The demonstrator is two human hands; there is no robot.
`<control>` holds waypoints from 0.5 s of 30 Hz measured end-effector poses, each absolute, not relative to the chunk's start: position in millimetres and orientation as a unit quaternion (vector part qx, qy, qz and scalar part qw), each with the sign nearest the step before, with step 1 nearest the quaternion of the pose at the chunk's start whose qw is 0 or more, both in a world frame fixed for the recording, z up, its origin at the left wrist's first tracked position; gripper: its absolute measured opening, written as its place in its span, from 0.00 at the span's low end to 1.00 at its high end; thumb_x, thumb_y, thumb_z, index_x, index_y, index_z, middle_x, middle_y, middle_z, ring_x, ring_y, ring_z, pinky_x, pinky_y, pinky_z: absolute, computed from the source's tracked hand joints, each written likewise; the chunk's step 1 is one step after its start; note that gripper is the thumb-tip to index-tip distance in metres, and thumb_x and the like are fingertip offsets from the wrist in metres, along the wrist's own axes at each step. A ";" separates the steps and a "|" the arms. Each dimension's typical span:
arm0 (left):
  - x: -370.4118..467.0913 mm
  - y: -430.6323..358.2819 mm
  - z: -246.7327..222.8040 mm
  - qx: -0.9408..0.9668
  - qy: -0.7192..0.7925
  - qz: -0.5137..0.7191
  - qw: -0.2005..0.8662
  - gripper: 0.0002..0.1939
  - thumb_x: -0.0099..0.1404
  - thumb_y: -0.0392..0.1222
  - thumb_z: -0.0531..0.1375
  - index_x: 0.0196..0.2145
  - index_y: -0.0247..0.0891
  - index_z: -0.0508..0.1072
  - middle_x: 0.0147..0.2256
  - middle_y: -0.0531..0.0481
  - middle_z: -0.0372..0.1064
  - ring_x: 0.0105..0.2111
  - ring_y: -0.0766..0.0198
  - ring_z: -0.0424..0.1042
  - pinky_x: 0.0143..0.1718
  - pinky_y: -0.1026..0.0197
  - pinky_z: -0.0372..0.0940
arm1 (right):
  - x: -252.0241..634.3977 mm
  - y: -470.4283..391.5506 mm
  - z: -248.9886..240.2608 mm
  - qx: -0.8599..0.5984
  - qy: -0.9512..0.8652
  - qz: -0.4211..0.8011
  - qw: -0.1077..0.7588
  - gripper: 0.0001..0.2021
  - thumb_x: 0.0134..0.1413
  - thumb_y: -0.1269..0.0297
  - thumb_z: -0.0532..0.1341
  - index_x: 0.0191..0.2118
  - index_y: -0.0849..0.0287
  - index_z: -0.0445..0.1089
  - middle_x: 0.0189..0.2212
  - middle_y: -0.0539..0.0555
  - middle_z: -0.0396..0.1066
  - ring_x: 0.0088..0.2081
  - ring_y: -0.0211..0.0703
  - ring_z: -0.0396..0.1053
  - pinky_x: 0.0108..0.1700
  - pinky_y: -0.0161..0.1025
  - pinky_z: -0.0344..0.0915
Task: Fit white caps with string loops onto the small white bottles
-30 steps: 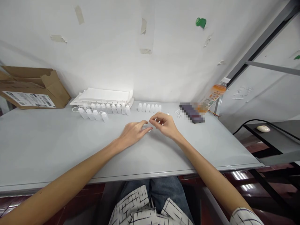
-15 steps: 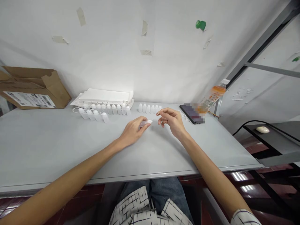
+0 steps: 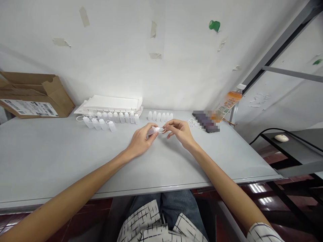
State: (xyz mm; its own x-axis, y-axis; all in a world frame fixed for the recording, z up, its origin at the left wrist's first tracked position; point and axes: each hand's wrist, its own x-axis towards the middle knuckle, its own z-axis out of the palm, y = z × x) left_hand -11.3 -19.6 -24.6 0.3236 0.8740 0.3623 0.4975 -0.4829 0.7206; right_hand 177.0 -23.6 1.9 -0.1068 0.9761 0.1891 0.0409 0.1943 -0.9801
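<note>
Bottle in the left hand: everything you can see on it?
The small bottle looks like translucent whitish plastic, with a whiter top. It is tipped well over, top toward the right hand, above the table. The left hand grips its body and hides part of it. A thin white loop curves from the top to the right fingers. Contents and any seal can't be made out.

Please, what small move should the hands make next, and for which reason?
I would keep the left hand steady and gently guide the thin white loop with the right hand against the small bottle. The left grip holds the bottle, its tip faces the right fingers, and the loop curves beside that tip. Whether it is already seated, I cannot tell.
</note>
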 end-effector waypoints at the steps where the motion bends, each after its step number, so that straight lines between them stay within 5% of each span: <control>1: -10.9 -19.5 -25.1 0.777 0.438 0.380 0.245 0.14 0.66 0.48 0.55 0.45 0.40 0.70 0.34 0.51 0.72 0.26 0.66 0.66 0.27 0.64 0.61 | 176.0 -23.6 0.8 -0.431 -0.582 0.467 0.507 0.08 0.47 0.62 0.65 0.28 0.62 0.73 0.29 0.55 0.73 0.32 0.44 0.74 0.26 0.37 0.72; 15: -9.6 -21.7 -25.9 0.780 0.421 0.383 0.262 0.15 0.68 0.49 0.53 0.47 0.40 0.71 0.40 0.49 0.75 0.36 0.61 0.72 0.31 0.65 0.65 | 172.5 -25.9 0.8 -0.418 -0.564 0.497 0.510 0.08 0.48 0.62 0.65 0.26 0.61 0.71 0.28 0.54 0.72 0.35 0.44 0.74 0.29 0.39 0.74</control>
